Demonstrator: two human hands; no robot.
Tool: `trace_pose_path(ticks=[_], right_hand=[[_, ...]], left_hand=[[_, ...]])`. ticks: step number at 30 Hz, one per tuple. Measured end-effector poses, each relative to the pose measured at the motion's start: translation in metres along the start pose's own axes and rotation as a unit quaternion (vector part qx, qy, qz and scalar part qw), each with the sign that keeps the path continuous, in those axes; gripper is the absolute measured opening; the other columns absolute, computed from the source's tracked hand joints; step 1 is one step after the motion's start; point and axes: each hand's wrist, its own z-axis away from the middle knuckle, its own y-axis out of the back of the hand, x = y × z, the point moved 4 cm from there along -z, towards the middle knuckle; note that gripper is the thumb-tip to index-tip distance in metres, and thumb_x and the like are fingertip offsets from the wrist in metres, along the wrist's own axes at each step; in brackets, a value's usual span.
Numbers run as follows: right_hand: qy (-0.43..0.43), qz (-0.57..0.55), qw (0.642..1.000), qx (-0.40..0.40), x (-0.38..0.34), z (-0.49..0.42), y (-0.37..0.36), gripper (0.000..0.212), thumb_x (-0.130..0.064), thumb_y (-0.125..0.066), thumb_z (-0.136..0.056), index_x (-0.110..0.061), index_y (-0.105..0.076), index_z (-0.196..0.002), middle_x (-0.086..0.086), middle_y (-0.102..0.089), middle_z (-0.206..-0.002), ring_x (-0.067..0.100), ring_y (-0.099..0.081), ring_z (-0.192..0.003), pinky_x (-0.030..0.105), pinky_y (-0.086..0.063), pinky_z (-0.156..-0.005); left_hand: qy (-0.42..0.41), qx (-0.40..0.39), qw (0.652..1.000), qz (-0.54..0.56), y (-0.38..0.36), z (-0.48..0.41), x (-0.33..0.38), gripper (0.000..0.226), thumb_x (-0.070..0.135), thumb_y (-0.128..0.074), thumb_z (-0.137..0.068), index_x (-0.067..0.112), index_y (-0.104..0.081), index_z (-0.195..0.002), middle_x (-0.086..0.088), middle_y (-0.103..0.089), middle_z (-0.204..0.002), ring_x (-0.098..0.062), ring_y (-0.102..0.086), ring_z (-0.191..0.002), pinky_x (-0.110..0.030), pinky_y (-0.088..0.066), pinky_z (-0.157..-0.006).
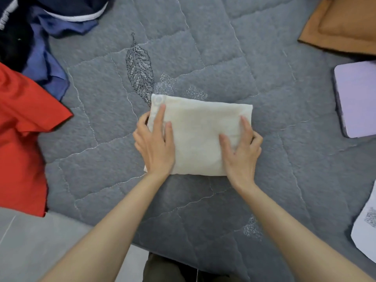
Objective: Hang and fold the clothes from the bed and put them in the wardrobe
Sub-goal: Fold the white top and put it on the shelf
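Observation:
A cream garment [200, 127], folded into a flat rectangle, lies in the middle of the grey quilted bed [223, 58]. My left hand [155, 143] grips its left edge, two fingers stretched on top and the others wrapped round the side. My right hand [242, 149] holds the right edge the same way, with thumb and forefinger flat on the cloth and the remaining fingers tucked under the edge. At the left lies a red garment [22, 129], and behind it blue [50, 64] and navy [67, 7] clothes sit in a heap.
An orange-brown pillow [341, 23] sits at the far right corner. A lilac folded item [358, 98] lies at the right edge, with a white printed cloth [366, 226] below it. Grey floor [30, 241] shows at the lower left.

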Motion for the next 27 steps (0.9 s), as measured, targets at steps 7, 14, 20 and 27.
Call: trace_pose_path(ticks=[7,14,20,27], right_hand=[[-0.084,-0.018,0.994,-0.066,-0.008,-0.007,-0.002,0.082,-0.061,-0.06,-0.082,-0.048,-0.009,-0.146,0.0,-0.045,-0.123,0.023,-0.046,-0.098,0.033,-0.032,-0.086],[0.004,-0.012,0.998,-0.069,-0.037,0.004,0.021,0.071,-0.047,-0.062,-0.086,-0.037,-0.026,-0.147,-0.018,-0.042,-0.146,0.019,-0.042,-0.131,0.023,-0.025,-0.096],[0.097,-0.017,0.988,-0.117,-0.086,0.058,0.043,0.066,-0.049,-0.063,-0.086,-0.04,-0.032,-0.144,-0.024,-0.042,-0.143,0.001,-0.04,-0.122,0.013,-0.026,-0.091],[0.198,-0.015,0.955,-0.22,-0.134,0.147,0.048,0.063,-0.042,-0.062,-0.089,-0.035,-0.034,-0.144,-0.023,-0.042,-0.141,-0.011,-0.039,-0.114,-0.001,-0.024,-0.083]], left_hand=[[0.143,-0.031,0.982,0.118,0.01,-0.006,-0.007,0.054,0.05,-0.061,-0.085,0.02,-0.045,-0.126,0.003,-0.057,-0.116,-0.02,-0.051,-0.109,-0.029,-0.037,-0.087],[0.166,-0.067,0.953,0.244,0.038,0.007,-0.014,0.03,0.031,-0.062,-0.091,0.019,-0.056,-0.118,0.01,-0.06,-0.106,-0.013,-0.058,-0.102,-0.03,-0.045,-0.091],[0.199,0.003,0.934,0.297,0.113,0.056,-0.029,0.025,0.027,-0.06,-0.093,0.016,-0.057,-0.115,0.012,-0.062,-0.099,-0.001,-0.056,-0.086,-0.008,-0.043,-0.069],[0.261,0.107,0.906,0.316,0.21,0.149,-0.06,0.025,0.03,-0.057,-0.094,0.02,-0.057,-0.116,0.014,-0.062,-0.099,0.002,-0.059,-0.087,-0.008,-0.045,-0.069]])
